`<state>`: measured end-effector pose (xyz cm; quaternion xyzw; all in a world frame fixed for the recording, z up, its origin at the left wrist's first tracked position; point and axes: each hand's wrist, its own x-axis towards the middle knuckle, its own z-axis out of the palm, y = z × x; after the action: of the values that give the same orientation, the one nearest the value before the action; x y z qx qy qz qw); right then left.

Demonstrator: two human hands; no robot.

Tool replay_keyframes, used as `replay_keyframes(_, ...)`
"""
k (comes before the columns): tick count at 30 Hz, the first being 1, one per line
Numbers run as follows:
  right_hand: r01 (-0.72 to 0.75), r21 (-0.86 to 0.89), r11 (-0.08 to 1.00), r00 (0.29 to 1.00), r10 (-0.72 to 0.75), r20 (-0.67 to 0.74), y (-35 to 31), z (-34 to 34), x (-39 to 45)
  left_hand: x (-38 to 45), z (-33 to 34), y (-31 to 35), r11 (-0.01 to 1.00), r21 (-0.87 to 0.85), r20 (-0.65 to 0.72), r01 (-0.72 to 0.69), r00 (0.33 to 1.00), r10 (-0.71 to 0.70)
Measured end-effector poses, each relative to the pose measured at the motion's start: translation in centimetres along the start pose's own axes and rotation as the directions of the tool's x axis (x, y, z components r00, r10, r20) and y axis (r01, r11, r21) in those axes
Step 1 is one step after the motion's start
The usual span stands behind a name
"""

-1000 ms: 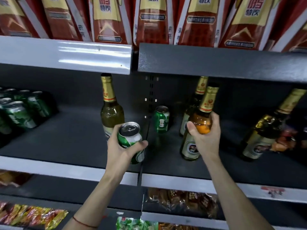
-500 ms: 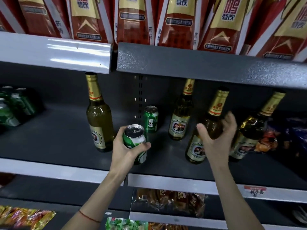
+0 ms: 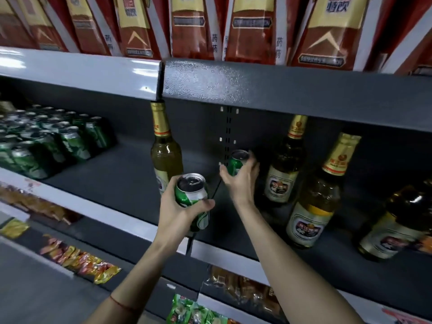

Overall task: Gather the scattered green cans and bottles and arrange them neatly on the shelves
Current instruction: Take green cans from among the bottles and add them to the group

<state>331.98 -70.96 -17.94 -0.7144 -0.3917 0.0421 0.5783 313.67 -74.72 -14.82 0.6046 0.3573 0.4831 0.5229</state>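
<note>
Right now a green can point(image 3: 191, 197) sits upright in the left hand point(image 3: 177, 211), fingers wrapped around its lower body and the thumb pressed across its front, its silver top with the pull tab facing up. It is held just in front of the dark grey shelf point(image 3: 112, 183), above the shelf's pale front edge. A second green can point(image 3: 237, 161) stands farther back on that shelf, near the slotted upright in the back wall, and the right hand point(image 3: 240, 181) is curled around it from the front, thumb on its left side and fingers over its right; whether the grip has fully closed I cannot tell. The two cans are near each other, the held one lower and to the left. A gold-necked beer bottle point(image 3: 164, 153) stands upright just behind the left hand. To the right of the right hand stand three more beer bottles: one point(image 3: 286, 167) just beside the fingers, one point(image 3: 313, 202) nearer the shelf edge, and a third point(image 3: 397, 228) at the far right. Well apart on the left, a block of green cans point(image 3: 44, 141) fills the shelf. Red cartons point(image 3: 194, 26) line the shelf above, and snack packets point(image 3: 81, 263) lie on the shelf below
</note>
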Motion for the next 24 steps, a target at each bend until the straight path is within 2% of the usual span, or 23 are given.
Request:
replay_keyframes(4, -0.124, -0.060, 0.990, 0.989, 0.119, -0.086, 1.4, 2.3, 2.0, -0.5, -1.0, 0.3, 1.000, 0.018, -0.048, 0.008, 0.999, -0.007)
replay_keyframes(7, -0.205, -0.036, 0.978, 0.976, 0.202, -0.087, 2.5, 3.0, 2.1, -0.7, -2.0, 0.6, 0.999, 0.035, -0.064, 0.010, 0.998, -0.007)
replay_keyframes(11, -0.187, 0.079, 0.979, 0.973, 0.195, -0.123, 2.8, 3.0, 1.7, -0.8, -4.1, 0.9, 0.999, 0.048, -0.085, -0.011, 0.996, 0.015)
replay_keyframes(14, -0.118, 0.129, 0.985, 0.971, 0.142, -0.193, 1.1, 2.5, -0.1, -0.5, -6.7, 0.7, 0.998, 0.053, -0.115, -0.022, 0.993, 0.028)
replay_keyframes(18, -0.053, 0.205, 0.977, 0.978, 0.092, -0.187, -3.1, 2.2, -4.3, 0.8, -11.5, 0.2, 0.999, 0.037, -0.139, -0.036, 0.989, 0.041)
replay_keyframes(24, -0.045, 0.311, 0.949, 0.981, 0.101, -0.166, -10.9, 4.8, -11.6, 6.2, -20.3, -0.8, 0.997, 0.018, -0.147, -0.070, 0.987, 0.072)
